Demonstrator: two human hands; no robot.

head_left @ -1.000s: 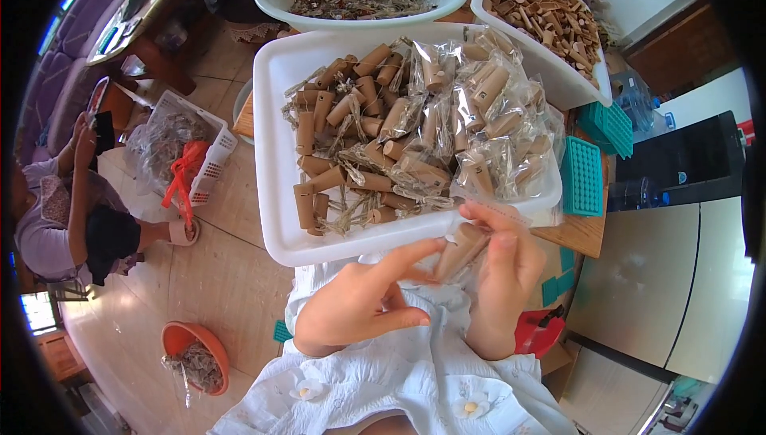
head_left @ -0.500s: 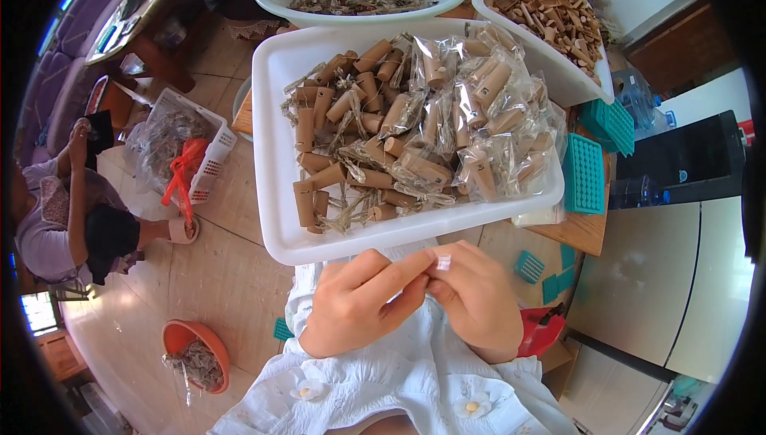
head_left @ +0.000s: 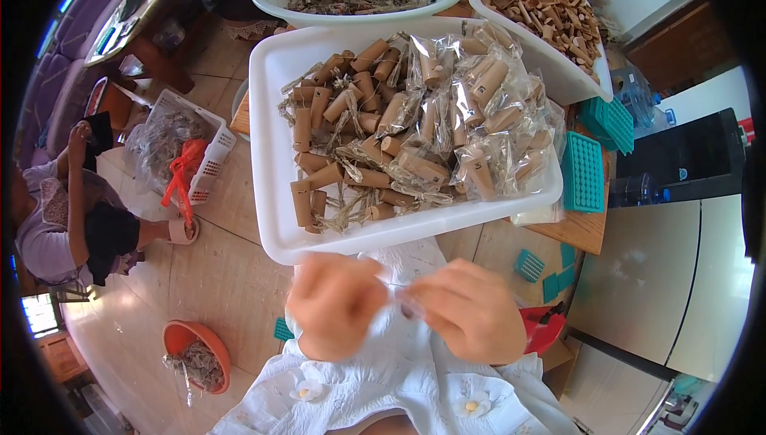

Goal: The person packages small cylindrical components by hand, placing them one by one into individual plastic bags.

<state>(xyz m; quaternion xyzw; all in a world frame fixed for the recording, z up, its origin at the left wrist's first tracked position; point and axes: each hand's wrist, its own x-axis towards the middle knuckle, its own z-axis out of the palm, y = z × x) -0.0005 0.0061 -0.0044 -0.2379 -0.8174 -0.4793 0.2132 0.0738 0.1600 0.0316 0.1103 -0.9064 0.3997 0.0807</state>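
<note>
Clear plastic, a small thin bag (head_left: 396, 298), is pinched between the blurred left hand (head_left: 335, 307) and right hand (head_left: 471, 311), below the white rectangular tray (head_left: 267, 156) of bagged brown cylinders (head_left: 415, 132).

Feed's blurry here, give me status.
Left hand and right hand together over lap, pinching small clear packet. White rectangular tray of bagged brown wooden cylinders ahead. Nothing between.

A white tray (head_left: 271, 156) held tan wooden pegs (head_left: 375, 128) in clear wrappers (head_left: 479, 108). Teal grid trays (head_left: 584, 172) lay at the right, an orange bowl (head_left: 187, 339) at the lower left, and a white basket (head_left: 214, 148) with a red bag (head_left: 182, 172) at the left.
</note>
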